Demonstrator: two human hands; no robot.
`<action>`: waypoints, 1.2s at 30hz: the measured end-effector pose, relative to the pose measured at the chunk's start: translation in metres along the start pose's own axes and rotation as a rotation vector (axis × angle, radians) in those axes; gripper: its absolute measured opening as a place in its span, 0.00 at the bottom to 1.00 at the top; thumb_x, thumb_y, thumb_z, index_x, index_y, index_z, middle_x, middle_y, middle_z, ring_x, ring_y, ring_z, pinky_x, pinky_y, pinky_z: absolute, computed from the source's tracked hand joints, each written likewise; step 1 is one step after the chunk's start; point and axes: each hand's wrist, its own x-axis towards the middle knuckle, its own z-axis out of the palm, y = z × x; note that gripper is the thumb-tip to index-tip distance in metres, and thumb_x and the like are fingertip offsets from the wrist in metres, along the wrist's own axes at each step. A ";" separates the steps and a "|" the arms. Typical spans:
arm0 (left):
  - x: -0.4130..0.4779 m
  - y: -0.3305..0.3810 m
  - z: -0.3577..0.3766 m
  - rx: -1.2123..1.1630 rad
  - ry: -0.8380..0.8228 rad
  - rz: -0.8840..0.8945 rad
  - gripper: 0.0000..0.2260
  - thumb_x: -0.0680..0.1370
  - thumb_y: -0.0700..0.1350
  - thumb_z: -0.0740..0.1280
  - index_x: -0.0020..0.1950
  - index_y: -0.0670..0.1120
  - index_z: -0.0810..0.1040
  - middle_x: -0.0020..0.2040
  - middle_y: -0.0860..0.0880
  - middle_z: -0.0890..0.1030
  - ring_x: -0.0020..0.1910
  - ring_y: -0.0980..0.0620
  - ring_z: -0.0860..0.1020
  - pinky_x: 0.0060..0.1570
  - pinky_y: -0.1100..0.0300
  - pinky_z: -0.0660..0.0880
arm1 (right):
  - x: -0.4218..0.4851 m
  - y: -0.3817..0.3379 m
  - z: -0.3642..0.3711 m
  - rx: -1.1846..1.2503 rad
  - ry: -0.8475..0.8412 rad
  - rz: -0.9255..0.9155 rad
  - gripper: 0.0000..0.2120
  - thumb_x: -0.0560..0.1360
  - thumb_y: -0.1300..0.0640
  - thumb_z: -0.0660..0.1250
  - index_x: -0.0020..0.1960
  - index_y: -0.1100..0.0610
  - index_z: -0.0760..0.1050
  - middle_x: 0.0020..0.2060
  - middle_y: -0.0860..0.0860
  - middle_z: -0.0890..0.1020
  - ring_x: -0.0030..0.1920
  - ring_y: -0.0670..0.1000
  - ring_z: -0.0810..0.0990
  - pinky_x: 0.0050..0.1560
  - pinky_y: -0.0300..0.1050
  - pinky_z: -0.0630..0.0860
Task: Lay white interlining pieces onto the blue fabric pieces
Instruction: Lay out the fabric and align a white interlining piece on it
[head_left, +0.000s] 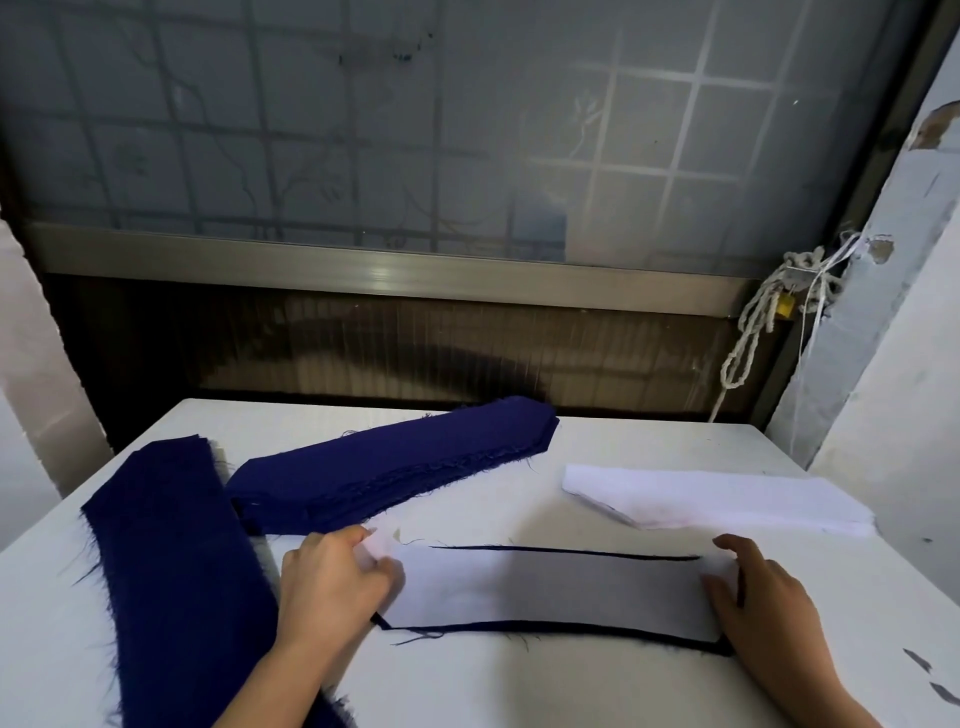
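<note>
Item: white interlining piece (550, 584), long and narrow, at 6 o'clock on the table (519, 686), laid flat over a blue fabric piece (566, 627) of like outline. Blue showing only as thin dark margins along the 12 o'clock and 6 o'clock edges (wider at 6 o'clock, with loose threads trailing).

At the 9 o'clock end: left hand (332, 577), fingers curled together, thumb and fingertips clamped on the white end, that corner raised slightly off the blue.

At the 3 o'clock end: right hand (763, 592), thumb held apart from the fingers, white end lying between them; pinched or merely pressed, cannot tell.

At 1 o'clock from the item, apart from it: stack of white interlining (727, 499), neatly piled, one end cut to a point.

At 11 o'clock: stack of blue fabric pieces (389, 467), angled, edges frayed.

At 9 o'clock, just beside the left hand: second blue stack (171, 561), running from the table's far side to its near edge, fringe along both long sides.

Beyond the table at 12 o'clock: frosted window (415, 130) with a grille pattern behind the glass. At 2 o'clock: knotted rope (748, 332) with a yellow padlock (784, 307) hanging at the frame corner.
</note>
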 end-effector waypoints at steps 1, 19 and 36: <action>0.000 0.000 0.000 0.004 0.003 0.007 0.06 0.69 0.48 0.71 0.33 0.50 0.77 0.27 0.51 0.77 0.35 0.51 0.75 0.38 0.55 0.68 | -0.001 0.000 0.001 -0.023 0.019 -0.005 0.18 0.74 0.57 0.70 0.62 0.54 0.73 0.33 0.52 0.75 0.38 0.59 0.77 0.39 0.49 0.71; 0.007 -0.002 0.004 -0.065 0.029 0.005 0.19 0.72 0.42 0.72 0.59 0.54 0.71 0.48 0.60 0.72 0.50 0.55 0.69 0.57 0.55 0.69 | 0.102 -0.061 0.043 -0.088 -0.179 -0.359 0.08 0.79 0.60 0.62 0.52 0.61 0.79 0.49 0.56 0.80 0.48 0.54 0.76 0.50 0.44 0.73; 0.010 -0.008 0.011 -0.145 0.071 0.050 0.11 0.74 0.42 0.70 0.48 0.58 0.75 0.45 0.63 0.74 0.48 0.59 0.71 0.50 0.58 0.70 | 0.110 -0.064 0.037 0.068 -0.173 -0.050 0.14 0.74 0.66 0.59 0.32 0.59 0.76 0.31 0.54 0.80 0.38 0.56 0.78 0.39 0.44 0.73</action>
